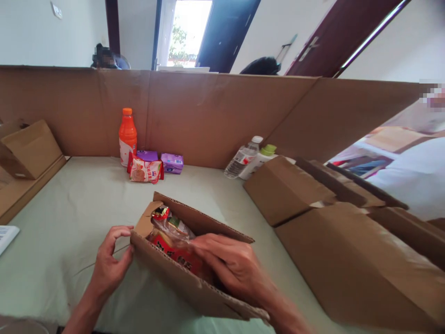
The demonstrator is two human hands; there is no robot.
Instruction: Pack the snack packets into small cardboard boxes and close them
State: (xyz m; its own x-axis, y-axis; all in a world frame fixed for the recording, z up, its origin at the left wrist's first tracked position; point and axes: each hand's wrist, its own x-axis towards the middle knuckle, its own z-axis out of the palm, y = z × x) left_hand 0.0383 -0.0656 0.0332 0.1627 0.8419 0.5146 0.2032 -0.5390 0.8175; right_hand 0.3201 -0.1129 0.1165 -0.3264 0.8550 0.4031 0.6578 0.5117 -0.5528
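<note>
An open cardboard box [167, 273] stands at an angle on the pale green cloth in front of me. With thumb and fingers, my left hand [111, 260] pinches its left end. My right hand [229, 260] reaches into the box, fingers closed at the edge of a clear plastic snack bag [177, 232]; the fingertips are partly hidden. Red packaging with dark lettering [174, 255] lies against the near wall inside. Behind it, a red and green wrapper shows at the left end of the box.
An orange drink bottle [128, 139], a red-and-white snack packet [144, 170] and purple packs [172, 163] stand at the back. A water bottle [243, 157] leans near a green-capped bottle [268, 150]. Cardboard boxes [347, 250] line the right, and a cardboard wall [208, 116] closes the back.
</note>
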